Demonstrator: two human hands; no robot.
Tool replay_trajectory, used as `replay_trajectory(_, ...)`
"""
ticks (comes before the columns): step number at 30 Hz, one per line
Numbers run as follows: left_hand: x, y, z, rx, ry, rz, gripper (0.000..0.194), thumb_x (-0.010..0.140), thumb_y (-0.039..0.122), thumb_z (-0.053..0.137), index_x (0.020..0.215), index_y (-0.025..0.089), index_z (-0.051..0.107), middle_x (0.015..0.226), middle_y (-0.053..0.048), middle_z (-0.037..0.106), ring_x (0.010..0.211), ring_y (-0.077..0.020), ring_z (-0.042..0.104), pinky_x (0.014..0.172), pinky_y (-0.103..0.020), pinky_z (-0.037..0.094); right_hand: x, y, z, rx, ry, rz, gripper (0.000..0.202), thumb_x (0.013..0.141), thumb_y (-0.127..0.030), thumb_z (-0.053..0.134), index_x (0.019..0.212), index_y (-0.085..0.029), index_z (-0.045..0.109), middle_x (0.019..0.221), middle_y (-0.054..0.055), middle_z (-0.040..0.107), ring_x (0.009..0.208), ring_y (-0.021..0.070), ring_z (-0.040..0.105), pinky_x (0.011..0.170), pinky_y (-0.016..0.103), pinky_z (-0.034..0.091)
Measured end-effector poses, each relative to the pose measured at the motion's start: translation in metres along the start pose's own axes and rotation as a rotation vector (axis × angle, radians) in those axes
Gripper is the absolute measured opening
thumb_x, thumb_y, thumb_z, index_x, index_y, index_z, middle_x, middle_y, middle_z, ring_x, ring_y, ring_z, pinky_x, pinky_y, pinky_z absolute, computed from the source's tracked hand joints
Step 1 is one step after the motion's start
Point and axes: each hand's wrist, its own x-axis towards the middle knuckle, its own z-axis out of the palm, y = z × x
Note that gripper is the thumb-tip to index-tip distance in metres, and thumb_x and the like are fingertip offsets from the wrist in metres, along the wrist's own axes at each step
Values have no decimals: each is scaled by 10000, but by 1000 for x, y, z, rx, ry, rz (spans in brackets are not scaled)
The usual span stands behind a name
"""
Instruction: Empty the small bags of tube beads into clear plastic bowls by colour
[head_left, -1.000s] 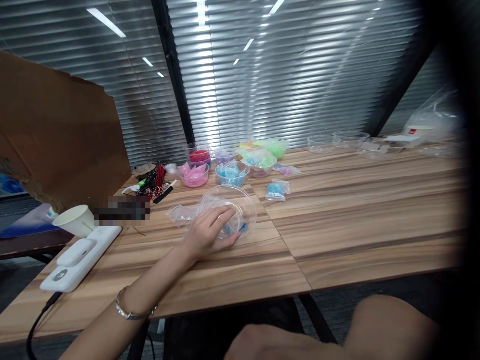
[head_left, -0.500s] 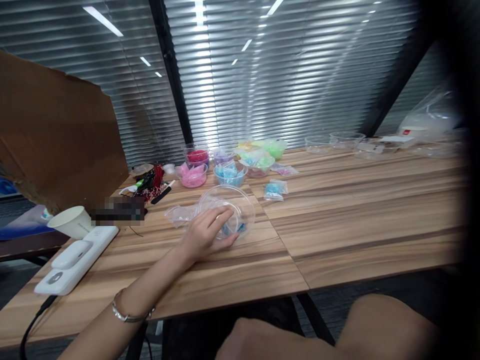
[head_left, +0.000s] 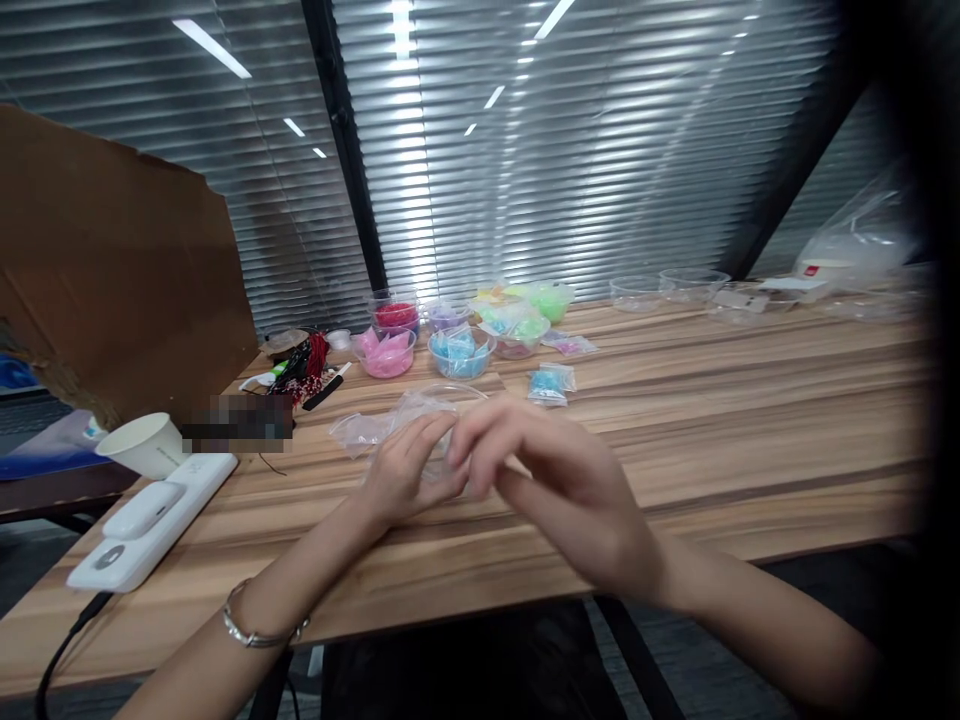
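Note:
My left hand (head_left: 412, 467) rests on the table with its fingers and thumb curled around the near side of a clear plastic bowl (head_left: 466, 389). Most of that bowl, contents included, is hidden behind my hands. My right hand (head_left: 562, 480) is raised in front of it, slightly blurred, its fingertips meeting or nearly meeting those of my left. The right fingers are bent into a pinch; what lies between them, if anything, does not show. An opened clear plastic bag (head_left: 361, 430) lies just left of the bowl.
Behind stand bowls of pink packets (head_left: 386, 353), blue packets (head_left: 460, 353) and green beads (head_left: 551, 299). A blue packet (head_left: 550, 383) lies right of them. A paper cup (head_left: 144, 445), white charger (head_left: 154, 520), black and red cords (head_left: 304, 370) and cardboard (head_left: 120, 260) occupy the left.
My right hand has risen from below the table edge and come to the bowl, beside my left hand. The left hand has stayed at the bowl.

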Motion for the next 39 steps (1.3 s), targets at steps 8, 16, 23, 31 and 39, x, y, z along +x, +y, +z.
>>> replay_trajectory(8, -1, -5, 4, 46, 112, 143, 676, 750, 253, 724, 1340, 156, 410, 1158, -155, 599, 1051, -235, 606, 812, -351, 576, -8, 99, -14, -371, 27, 239, 303, 746, 36, 390, 894, -181, 542, 905, 34, 581, 880, 172, 556, 779, 312, 441)
replay_trajectory(16, -1, -4, 2, 166, 189, 314, 686, 747, 314, 723, 1337, 142, 418, 1100, -150, 595, 962, -219, 625, 768, -315, 582, -19, 101, -6, -693, -517, 303, 324, 748, -43, 483, 1047, -107, 589, 1121, 150, 607, 1049, 253, 553, 900, 368, 432)
replay_trajectory(23, -3, -2, 4, 230, 206, 348, 642, 756, 361, 717, 1305, 163, 449, 1089, -141, 591, 880, -196, 618, 635, -264, 560, -20, 95, -8, -695, -710, 419, 252, 755, -115, 564, 993, -114, 647, 1111, 159, 606, 860, 220, 618, 772, 329, 469)
replay_trajectory(31, -1, 0, 1, 220, 194, 297, 640, 781, 366, 682, 1335, 181, 420, 1113, -141, 564, 931, -215, 601, 755, -341, 573, -23, 103, -10, -547, -798, 377, 139, 796, -104, 531, 831, -139, 660, 832, 86, 672, 759, 191, 602, 698, 286, 445)
replay_trajectory(39, 1, 0, 2, 199, 165, 234, 645, 760, 253, 701, 1339, 174, 429, 1158, -151, 510, 1010, -234, 558, 755, -335, 567, -24, 105, -9, -578, -755, 388, 154, 767, -49, 500, 770, -118, 639, 761, 58, 639, 623, 129, 519, 570, 239, 368)
